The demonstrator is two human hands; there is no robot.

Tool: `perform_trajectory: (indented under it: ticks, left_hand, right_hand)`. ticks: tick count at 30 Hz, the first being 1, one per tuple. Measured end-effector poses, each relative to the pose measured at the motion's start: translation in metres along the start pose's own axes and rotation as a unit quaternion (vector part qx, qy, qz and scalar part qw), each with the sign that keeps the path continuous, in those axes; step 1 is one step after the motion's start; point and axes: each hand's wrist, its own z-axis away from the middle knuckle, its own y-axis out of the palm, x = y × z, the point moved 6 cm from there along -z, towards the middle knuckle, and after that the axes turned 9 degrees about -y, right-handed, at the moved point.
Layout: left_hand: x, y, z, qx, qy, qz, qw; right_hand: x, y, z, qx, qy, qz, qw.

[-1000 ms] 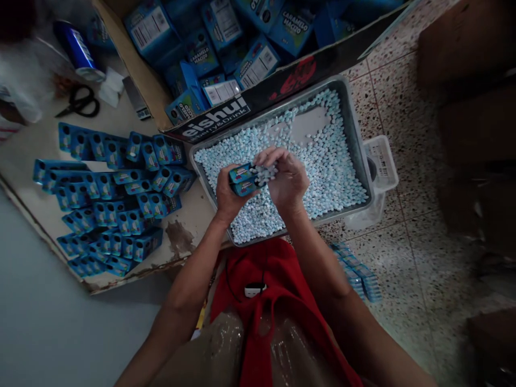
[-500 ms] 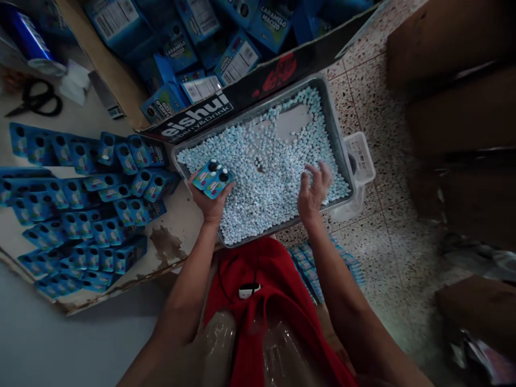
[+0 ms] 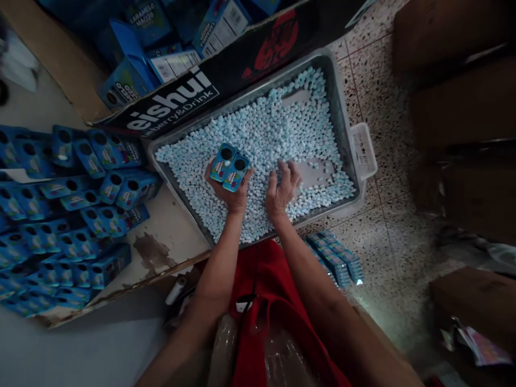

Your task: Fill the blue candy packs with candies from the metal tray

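Note:
Two small blue boxes stand side by side in my left hand, with round dark holes in their tops; one hole has a white candy at it. My left hand is wrapped round them above a grey tray of pale blue and white candies. Just right of the boxes, my right hand rests in the candies, its fingers spread and partly curled, fingertips slightly blurred. A bare patch of tray bottom shows to its right.
Rows of blue boxes stand on the table at left. A large carton of blue boxes borders the tray's far side. Brown cartons stand at right; a clear plastic container is beside the tray.
My left hand has moved right with the boxes, and fewer candies lie on their tops. My right hand has moved left into the candies, leaving a bare patch. The view has shifted.

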Motion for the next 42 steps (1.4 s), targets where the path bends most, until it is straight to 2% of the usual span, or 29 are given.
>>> perform_trajectory:
  ticks: [3,6,9,11,12,14,16,18,20,22,25,28,31,33,36,40,42]
  left_hand:
    - [-0.003,0.028,0.006,0.052,-0.073,0.046,0.995]
    - [-0.014,0.052,0.013,0.119,-0.123,0.085,0.982]
    - [-0.031,0.055,0.013,0.122,-0.140,0.101,0.977]
    - [-0.043,0.045,0.008,0.114,-0.144,0.111,0.977]
    - [-0.048,0.037,0.005,0.115,-0.139,0.111,0.977]
    - [-0.060,0.016,-0.004,0.123,-0.109,0.084,0.983]
    - [-0.072,-0.011,-0.018,0.122,-0.052,0.020,0.991]
    - [-0.080,-0.039,-0.031,0.118,0.010,-0.056,0.991]
    - [-0.083,-0.060,-0.042,0.128,0.055,-0.117,0.983]
    - [-0.084,-0.072,-0.048,0.152,0.085,-0.153,0.973]
    - [-0.088,-0.077,-0.044,0.194,0.135,-0.169,0.957]
    - [-0.090,-0.076,-0.035,0.206,0.133,-0.144,0.959]
    - [-0.080,-0.080,-0.030,0.156,0.053,-0.129,0.978]
    - [-0.073,-0.079,-0.027,0.161,0.022,-0.130,0.978]
    - [-0.069,-0.080,-0.027,0.187,0.026,-0.115,0.975]
    - [-0.071,-0.079,-0.030,0.217,0.061,-0.084,0.971]
    - [-0.069,-0.077,-0.032,0.216,0.060,-0.073,0.972]
  right_hand:
    - [0.007,0.007,0.007,-0.032,-0.002,-0.088,0.996]
    - [0.007,0.014,0.007,-0.077,0.039,-0.187,0.979]
    - [-0.001,0.023,0.003,-0.116,0.119,-0.276,0.947]
    - [-0.008,0.031,-0.002,-0.138,0.181,-0.341,0.912]
    - [-0.011,0.036,-0.005,-0.137,0.222,-0.385,0.885]
    - [-0.014,0.049,-0.009,-0.096,0.309,-0.473,0.820]
    - [-0.005,0.057,-0.013,-0.019,0.370,-0.537,0.758]
    - [0.015,0.055,-0.018,0.053,0.375,-0.583,0.719]
    - [0.046,0.046,-0.024,0.095,0.325,-0.622,0.706]
    - [0.080,0.032,-0.029,0.117,0.243,-0.632,0.726]
    - [0.126,0.017,-0.032,0.148,0.124,-0.581,0.791]
    - [0.149,0.016,-0.032,0.175,0.061,-0.526,0.830]
    - [0.154,0.021,-0.032,0.175,0.049,-0.511,0.840]
    - [0.156,0.023,-0.034,0.163,0.041,-0.517,0.839]
    - [0.162,0.025,-0.037,0.162,0.025,-0.523,0.837]
    - [0.168,0.025,-0.036,0.181,0.012,-0.498,0.848]
    - [0.171,0.025,-0.031,0.185,-0.007,-0.498,0.847]
